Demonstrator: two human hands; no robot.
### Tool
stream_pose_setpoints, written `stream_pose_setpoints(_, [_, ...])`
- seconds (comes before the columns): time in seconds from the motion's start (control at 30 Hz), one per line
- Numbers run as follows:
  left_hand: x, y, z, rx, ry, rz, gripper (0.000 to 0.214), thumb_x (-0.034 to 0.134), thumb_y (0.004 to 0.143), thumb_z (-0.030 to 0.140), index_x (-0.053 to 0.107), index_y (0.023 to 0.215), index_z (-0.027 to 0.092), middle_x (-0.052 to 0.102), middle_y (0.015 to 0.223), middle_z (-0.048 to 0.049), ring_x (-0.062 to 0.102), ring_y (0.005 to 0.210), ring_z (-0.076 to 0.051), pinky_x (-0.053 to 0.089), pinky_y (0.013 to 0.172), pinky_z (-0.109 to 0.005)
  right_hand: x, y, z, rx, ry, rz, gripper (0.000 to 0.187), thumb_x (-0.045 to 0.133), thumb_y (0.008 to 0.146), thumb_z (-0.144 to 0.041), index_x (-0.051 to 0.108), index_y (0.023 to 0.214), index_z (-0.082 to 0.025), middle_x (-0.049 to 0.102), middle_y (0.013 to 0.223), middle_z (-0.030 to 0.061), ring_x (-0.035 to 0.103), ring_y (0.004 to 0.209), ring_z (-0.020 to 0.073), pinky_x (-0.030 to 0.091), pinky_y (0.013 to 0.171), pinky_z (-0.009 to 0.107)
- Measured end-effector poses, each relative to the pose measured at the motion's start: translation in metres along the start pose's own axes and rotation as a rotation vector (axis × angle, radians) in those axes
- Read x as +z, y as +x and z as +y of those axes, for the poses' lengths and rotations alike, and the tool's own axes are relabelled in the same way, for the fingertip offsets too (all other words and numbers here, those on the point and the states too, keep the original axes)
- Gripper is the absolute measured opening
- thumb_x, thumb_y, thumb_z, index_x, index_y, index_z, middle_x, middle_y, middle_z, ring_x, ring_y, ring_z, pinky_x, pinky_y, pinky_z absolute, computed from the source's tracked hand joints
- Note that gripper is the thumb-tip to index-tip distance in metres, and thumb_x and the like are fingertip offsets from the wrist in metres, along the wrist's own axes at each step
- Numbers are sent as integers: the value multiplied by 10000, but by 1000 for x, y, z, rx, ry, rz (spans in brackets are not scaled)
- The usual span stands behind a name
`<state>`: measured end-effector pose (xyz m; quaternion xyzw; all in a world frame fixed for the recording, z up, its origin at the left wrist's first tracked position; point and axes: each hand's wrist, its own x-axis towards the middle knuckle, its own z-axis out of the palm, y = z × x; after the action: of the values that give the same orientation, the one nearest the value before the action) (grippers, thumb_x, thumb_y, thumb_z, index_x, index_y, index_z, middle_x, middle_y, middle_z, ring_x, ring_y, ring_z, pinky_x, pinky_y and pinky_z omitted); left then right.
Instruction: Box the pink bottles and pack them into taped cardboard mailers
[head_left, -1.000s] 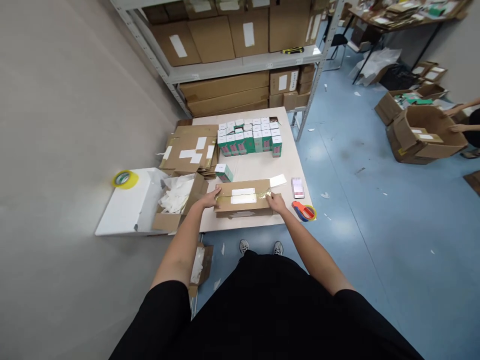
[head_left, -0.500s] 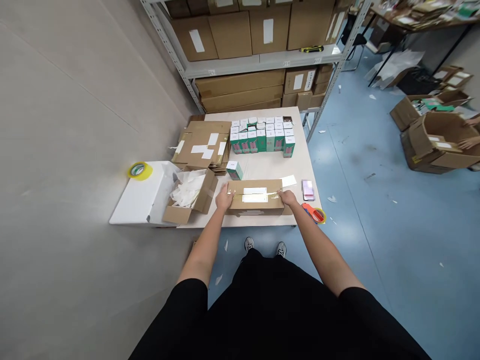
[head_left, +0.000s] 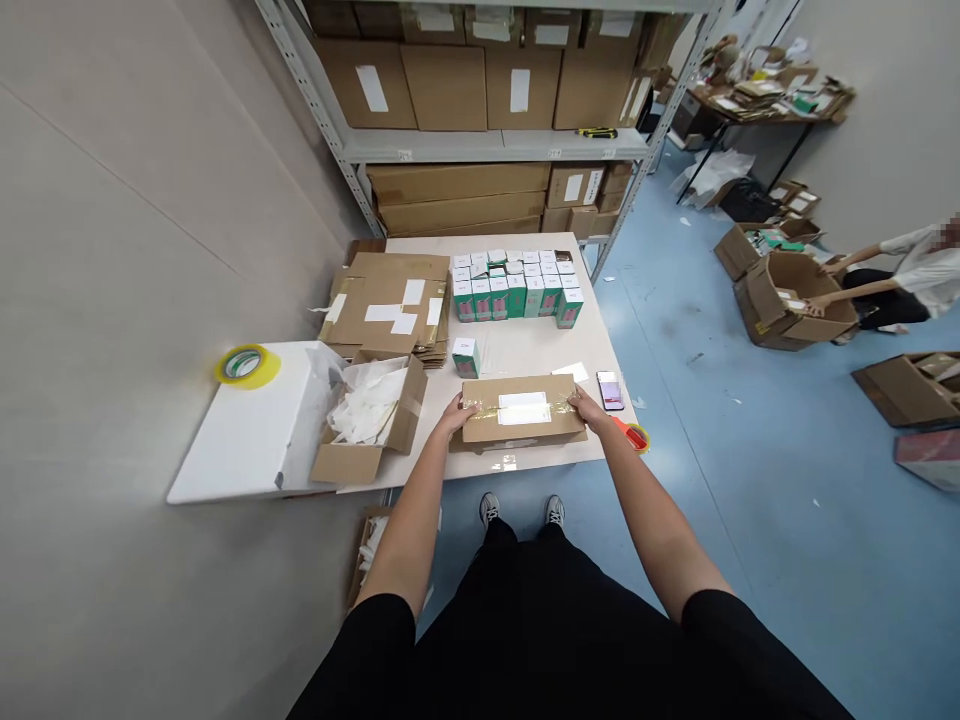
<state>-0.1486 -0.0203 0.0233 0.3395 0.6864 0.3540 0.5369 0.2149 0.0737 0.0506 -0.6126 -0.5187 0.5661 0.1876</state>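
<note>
Between my two hands is a long brown cardboard box (head_left: pixel 491 392), with clear tape along its top and white labels in the middle. My left hand (head_left: pixel 454 413) grips its left end, and my right hand (head_left: pixel 588 408) grips its right end. The box is at the front edge of the white table (head_left: pixel 517 352). Just behind it stands a single green and white carton (head_left: pixel 466 358). A white paper slip (head_left: pixel 571 372) lies behind its right end. A phone (head_left: pixel 610 391) and a red tape dispenser (head_left: pixel 632 434) are right of my right hand.
Rows of green and white cartons (head_left: pixel 516 296) stand at the table's back. Flattened cardboard (head_left: pixel 386 290) and an open box of white paper (head_left: pixel 405 410) lie left, beside a yellow tape roll (head_left: pixel 247 367). Shelving (head_left: pixel 450 148) rises behind. A person (head_left: pixel 892 275) handles an open carton (head_left: pixel 772 310) at right.
The view has turned to the right, bringing the other person into sight. The long box looks slightly raised and tilted, with both my hands still on its ends.
</note>
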Motion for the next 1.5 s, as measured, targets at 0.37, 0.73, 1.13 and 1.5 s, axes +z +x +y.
stream_pose_setpoints(0.37, [-37, -49, 45, -59, 17, -23, 787, 610, 822, 852, 702, 1258, 204, 777, 1113, -106, 747, 956, -267, 607, 746, -318, -17, -56, -33, 67, 79, -8, 617, 540, 922, -731, 668, 1272, -238, 754, 1101, 123, 682, 772, 232, 549, 683, 334])
stream_pose_setpoints(0.73, [-14, -100, 97, 124, 127, 134, 715, 670, 892, 676, 586, 1481, 279, 723, 1282, -95, 719, 1087, -264, 593, 813, -309, -73, -84, -46, -129, 75, 103, 404, 636, 839, -545, 654, 1134, -269, 679, 1002, 38, 626, 816, 194, 506, 637, 266])
stream_pose_setpoints(1.13, [60, -71, -20, -57, 124, 193, 804, 936, 680, 409, 630, 1386, 175, 790, 1057, -143, 761, 1046, -296, 609, 917, -391, -11, -53, 74, -77, 129, 34, 755, 593, 676, -213, 600, 1430, -174, 760, 1132, 92, 699, 1012, 237, 568, 863, 315])
stream_pose_setpoints(1.5, [72, -54, -68, -86, 114, 223, 768, 894, 646, 178, 589, 1350, 196, 722, 1328, -142, 720, 1189, -261, 565, 1012, -354, 8, -30, 84, 32, 110, 70, 578, 658, 781, -429, 649, 1304, -183, 717, 1336, 140, 709, 1127, 260, 563, 941, 323])
